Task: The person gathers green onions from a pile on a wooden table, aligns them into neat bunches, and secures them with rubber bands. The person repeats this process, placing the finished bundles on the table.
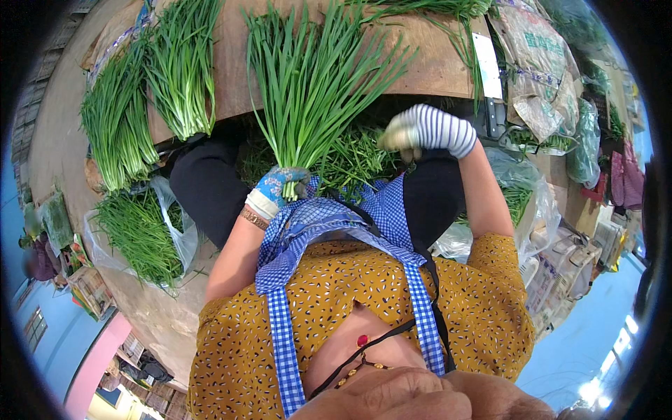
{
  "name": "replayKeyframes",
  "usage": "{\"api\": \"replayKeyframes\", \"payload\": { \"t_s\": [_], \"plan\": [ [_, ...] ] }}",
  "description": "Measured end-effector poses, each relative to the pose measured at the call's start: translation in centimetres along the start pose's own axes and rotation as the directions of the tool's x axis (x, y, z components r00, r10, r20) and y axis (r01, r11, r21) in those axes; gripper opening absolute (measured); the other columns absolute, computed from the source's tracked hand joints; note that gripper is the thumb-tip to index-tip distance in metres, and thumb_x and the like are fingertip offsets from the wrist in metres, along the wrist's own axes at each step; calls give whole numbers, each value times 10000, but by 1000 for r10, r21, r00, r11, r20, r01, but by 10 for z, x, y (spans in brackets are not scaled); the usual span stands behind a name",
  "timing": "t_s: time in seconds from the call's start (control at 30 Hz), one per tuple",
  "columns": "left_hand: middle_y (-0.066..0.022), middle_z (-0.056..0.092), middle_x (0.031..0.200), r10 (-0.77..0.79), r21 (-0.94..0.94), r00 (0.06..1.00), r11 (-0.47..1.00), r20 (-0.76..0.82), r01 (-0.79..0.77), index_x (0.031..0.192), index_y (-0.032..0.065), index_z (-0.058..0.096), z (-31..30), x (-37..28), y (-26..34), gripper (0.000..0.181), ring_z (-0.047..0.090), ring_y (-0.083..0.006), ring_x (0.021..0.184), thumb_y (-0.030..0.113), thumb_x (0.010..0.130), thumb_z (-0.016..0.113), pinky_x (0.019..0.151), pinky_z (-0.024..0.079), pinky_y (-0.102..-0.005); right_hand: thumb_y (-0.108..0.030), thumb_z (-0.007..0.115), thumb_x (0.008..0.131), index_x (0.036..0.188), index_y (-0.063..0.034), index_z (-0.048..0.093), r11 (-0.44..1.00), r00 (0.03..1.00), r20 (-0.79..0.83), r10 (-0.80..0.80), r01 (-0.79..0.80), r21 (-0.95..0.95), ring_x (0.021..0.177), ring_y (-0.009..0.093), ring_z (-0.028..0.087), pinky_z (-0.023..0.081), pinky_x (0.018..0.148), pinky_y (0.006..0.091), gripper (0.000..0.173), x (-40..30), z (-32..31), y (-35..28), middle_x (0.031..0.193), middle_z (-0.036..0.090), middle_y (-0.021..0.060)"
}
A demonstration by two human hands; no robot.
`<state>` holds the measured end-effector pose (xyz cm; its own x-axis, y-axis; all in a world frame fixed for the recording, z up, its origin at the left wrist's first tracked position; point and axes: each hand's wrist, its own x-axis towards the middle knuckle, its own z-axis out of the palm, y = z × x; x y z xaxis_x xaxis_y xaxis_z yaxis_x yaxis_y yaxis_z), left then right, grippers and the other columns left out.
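Observation:
My left hand [286, 186], in a blue flowered glove, grips a bunch of green leafy stalks, probably Chinese chives [310, 94], by their pale stem ends. The leaves fan out over the wooden board. To the right, my right hand [415, 131], in a striped glove with a pale palm part, hangs above loose green trimmings [362, 157] between my knees. Its fingers are blurred, and I cannot tell whether they hold anything. Two more bunches lie at the board's left, one on its edge [184, 68] and one farther left [118, 115].
A cleaver [488, 79] lies at the right end of the wooden board [420, 58], its black handle towards me. More leaves [441, 8] lie at the back. Beside it is a woven sack [541, 68]. Plastic bags of greens stand at my left [142, 236] and right [517, 194].

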<state>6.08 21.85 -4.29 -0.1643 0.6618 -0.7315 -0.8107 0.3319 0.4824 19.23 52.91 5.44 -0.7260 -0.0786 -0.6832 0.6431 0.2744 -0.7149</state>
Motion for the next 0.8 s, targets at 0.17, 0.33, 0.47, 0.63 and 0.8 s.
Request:
{"api": "replayKeyframes", "payload": {
  "t_s": [0.17,0.33,0.47,0.63,0.8],
  "plan": [
    [-81,596,710,24,304,998,953,-65,-3,854,-18,603,1,-21,10,209,567,-144,579,174,774,582,547,469,-256,-306,645,750,1137,-117,571,838,684,-519,-512,266,-477,706,198,625,495,678,310,437,49,-15,29,816,653,108],
    [-59,600,666,81,370,995,928,-65,-52,818,-5,624,-11,-40,12,187,567,-125,559,173,771,594,505,447,-236,-274,605,780,1201,-158,507,844,670,-667,-325,-113,-524,845,299,614,488,736,394,447,116,-28,9,914,645,127],
    [-67,609,703,44,321,994,947,-99,-10,874,-14,611,-8,-37,-6,197,566,-126,540,154,772,598,494,456,-233,-255,600,787,1155,-147,548,864,557,-736,-386,-61,-500,844,263,620,486,754,357,387,115,-35,12,952,645,103],
    [-68,610,710,53,296,993,955,-101,-21,884,-15,606,-15,-37,-13,187,569,-129,537,130,766,605,492,461,-236,-215,607,774,1249,-168,464,590,469,-534,-704,-32,-806,677,247,619,497,625,349,498,85,-23,-35,751,631,102],
    [-59,612,710,56,345,992,938,-113,-13,895,-11,609,-14,-41,-7,176,566,-129,534,107,763,619,488,458,-232,-191,569,800,1147,-153,531,411,710,-228,-666,95,-907,652,268,607,490,581,353,352,117,3,-34,682,605,114]
  ]
}}
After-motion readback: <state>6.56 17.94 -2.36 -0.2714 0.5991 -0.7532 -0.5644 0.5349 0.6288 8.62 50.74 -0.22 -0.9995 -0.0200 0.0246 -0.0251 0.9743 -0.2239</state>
